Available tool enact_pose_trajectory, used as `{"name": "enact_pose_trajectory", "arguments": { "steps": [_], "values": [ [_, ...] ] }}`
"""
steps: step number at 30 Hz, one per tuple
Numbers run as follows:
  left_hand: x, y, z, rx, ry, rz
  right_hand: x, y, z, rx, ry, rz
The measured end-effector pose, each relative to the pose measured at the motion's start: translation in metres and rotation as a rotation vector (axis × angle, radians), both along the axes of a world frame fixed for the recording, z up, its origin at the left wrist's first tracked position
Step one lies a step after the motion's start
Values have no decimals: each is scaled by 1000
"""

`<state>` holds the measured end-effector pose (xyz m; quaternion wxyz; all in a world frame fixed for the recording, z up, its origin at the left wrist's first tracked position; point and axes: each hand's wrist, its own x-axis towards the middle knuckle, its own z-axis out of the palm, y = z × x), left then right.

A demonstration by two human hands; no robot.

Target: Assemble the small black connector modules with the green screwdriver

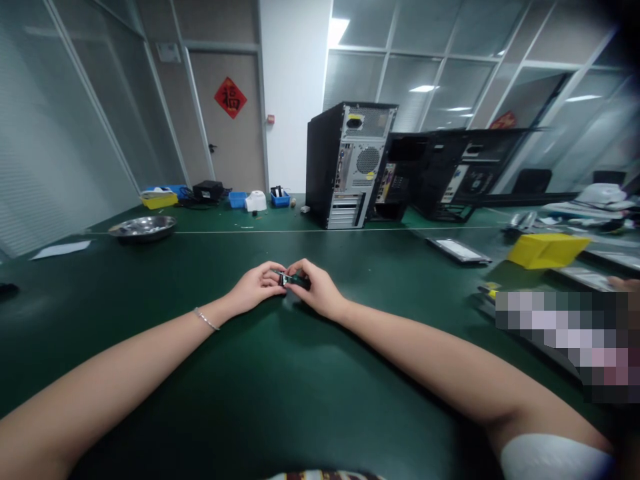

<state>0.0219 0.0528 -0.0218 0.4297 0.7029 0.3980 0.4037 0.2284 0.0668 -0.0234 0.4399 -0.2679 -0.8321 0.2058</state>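
Both hands meet over the green tabletop [240, 407], near the middle of the view. Between them is a small dark-green and silvery piece [284, 280], too small and blurred for me to name. My left hand [257, 287], with a thin bracelet at its wrist, has its fingers curled and closes thumb and fingertips on the silvery end. My right hand [320, 288] pinches the darker green end, and part of it is hidden by those fingers.
Several black computer cases [325, 167] stand at the back. A metal bowl [145, 229] and small blue bins [238, 199] lie left. At right are a flat drive-like part [460, 251], a yellow bin [547, 251] and another person's hand [625, 285].
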Motion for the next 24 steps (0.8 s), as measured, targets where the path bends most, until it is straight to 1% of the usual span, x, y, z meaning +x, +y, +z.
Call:
{"name": "enact_pose_trajectory", "arguments": {
  "steps": [6,16,24],
  "values": [
    [-1,1,-1,24,24,-5,-1,1,-1,-11,-21,-51],
    [2,-4,2,17,37,16,-1,1,-1,-20,-7,1],
    [1,-4,2,32,68,11,-1,1,-1,-10,-38,-18]
  ]
}}
